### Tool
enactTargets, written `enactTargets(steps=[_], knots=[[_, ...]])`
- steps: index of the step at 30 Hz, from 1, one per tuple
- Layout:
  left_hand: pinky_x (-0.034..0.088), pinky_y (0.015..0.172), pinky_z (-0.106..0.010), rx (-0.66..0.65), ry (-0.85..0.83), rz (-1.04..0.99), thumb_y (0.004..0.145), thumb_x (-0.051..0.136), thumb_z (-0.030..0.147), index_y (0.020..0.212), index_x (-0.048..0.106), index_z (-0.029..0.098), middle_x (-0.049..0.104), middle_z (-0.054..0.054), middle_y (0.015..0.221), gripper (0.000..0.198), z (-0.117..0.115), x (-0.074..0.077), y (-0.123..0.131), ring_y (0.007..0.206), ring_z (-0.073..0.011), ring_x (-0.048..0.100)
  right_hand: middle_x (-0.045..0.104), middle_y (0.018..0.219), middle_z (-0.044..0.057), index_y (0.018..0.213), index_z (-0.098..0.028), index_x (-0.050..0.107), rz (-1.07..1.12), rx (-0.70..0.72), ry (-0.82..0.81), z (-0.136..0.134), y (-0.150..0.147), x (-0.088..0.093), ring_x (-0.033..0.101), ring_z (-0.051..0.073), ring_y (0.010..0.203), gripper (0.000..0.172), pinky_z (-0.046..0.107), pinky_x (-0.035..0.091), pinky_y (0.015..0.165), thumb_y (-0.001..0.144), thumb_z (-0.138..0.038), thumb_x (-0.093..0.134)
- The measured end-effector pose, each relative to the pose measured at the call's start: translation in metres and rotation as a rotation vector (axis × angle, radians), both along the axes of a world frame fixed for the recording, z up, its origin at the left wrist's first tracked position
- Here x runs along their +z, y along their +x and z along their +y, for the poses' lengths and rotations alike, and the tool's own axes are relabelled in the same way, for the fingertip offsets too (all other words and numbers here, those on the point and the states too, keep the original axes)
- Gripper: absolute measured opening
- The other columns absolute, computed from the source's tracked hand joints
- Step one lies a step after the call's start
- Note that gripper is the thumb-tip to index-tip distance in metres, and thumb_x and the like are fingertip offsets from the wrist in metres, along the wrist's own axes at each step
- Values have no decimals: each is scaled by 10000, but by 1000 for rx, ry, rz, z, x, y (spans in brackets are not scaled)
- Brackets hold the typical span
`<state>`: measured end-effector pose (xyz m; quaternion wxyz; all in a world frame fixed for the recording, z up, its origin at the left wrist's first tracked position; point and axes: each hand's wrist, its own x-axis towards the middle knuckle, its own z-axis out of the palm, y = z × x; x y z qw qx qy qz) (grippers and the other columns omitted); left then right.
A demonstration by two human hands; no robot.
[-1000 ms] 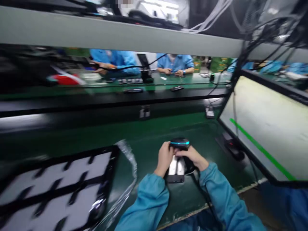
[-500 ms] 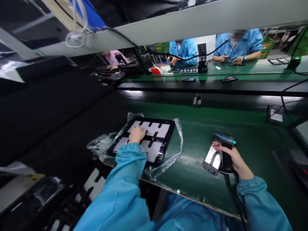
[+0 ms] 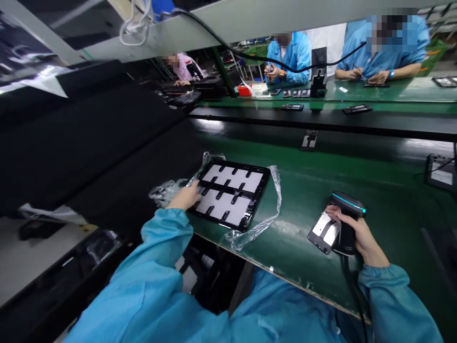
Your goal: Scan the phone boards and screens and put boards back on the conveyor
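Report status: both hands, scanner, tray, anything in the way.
Left hand at left edge of tray. Right hand gripping scanner, phone close beside it. Loose clear plastic along tray's left and right sides.

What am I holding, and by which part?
Your right hand holds the black scanner by its handle. Your left hand is at the left edge of the tray; whether it grips can't be told.

No legible text, no readable labels, brands, numbers or signs in view
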<state>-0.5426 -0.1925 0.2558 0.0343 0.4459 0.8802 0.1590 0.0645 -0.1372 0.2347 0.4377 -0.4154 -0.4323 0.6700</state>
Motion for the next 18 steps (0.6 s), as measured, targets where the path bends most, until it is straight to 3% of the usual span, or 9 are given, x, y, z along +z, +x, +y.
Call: enactTargets(steps=[2, 4, 5, 7, 9, 11, 14, 18], knots=[[462, 924, -398, 8, 48, 45, 742, 634, 103, 1201, 602, 101, 588, -10, 763, 460, 17, 19, 7, 795, -208, 592, 742, 1152, 121, 1053, -192, 756, -14, 63, -6, -1, -1, 0, 673, 320, 1120, 347, 470, 478, 1047, 763, -378, 799], [470, 895, -339, -28, 223, 36, 765, 679, 181, 1239, 574, 132, 614, -20, 872, 488, 43, 32, 47, 836, -192, 596, 746, 1125, 113, 1040, -186, 754, -41, 126, -5, -3, -3, 2, 679, 303, 1070, 375, 449, 488, 1004, 729, -383, 825], [479, 848, -300, -76, 336, -18, 761, 711, 231, 1231, 566, 136, 624, -26, 913, 501, 57, 35, 80, 840, -184, 600, 750, 1101, 106, 1008, -185, 756, -59, 146, 2, -5, -4, 2, 681, 294, 1044, 369, 437, 491, 984, 708, -382, 841], [487, 755, -267, -343, 460, -218, 765, 728, 301, 1186, 564, 144, 639, -34, 935, 479, 84, 35, 163, 787, -170, 607, 758, 1014, 85, 922, -179, 754, -89, 162, 25, -8, -7, 4, 681, 272, 981, 341, 413, 497, 937, 674, -386, 862], [482, 720, -271, -600, 448, -350, 781, 716, 320, 1158, 586, 162, 643, -25, 890, 428, 101, 32, 248, 736, -165, 601, 747, 901, 59, 827, -172, 734, -98, 168, 41, -11, -11, 6, 672, 243, 900, 316, 383, 504, 874, 649, -395, 869], [469, 711, -277, -743, 409, -383, 819, 689, 346, 1190, 603, 177, 634, -7, 813, 416, 108, 32, 310, 684, -160, 586, 725, 847, 36, 808, -173, 720, -79, 164, 45, -14, -15, 6, 650, 212, 826, 322, 357, 503, 818, 630, -395, 872], [467, 730, -284, -799, 373, -400, 853, 656, 354, 1196, 625, 176, 660, -22, 831, 388, 111, 33, 344, 710, -171, 604, 716, 876, 25, 851, -178, 721, -54, 147, 56, -15, -19, 4, 631, 190, 798, 348, 346, 497, 803, 612, -377, 876], [481, 770, -300, -821, 334, -414, 863, 639, 336, 1206, 628, 170, 701, -53, 930, 382, 116, 28, 340, 785, -194, 640, 719, 885, 19, 960, -184, 732, -34, 130, 70, -14, -22, 1, 637, 196, 820, 405, 363, 494, 849, 616, -344, 873]])
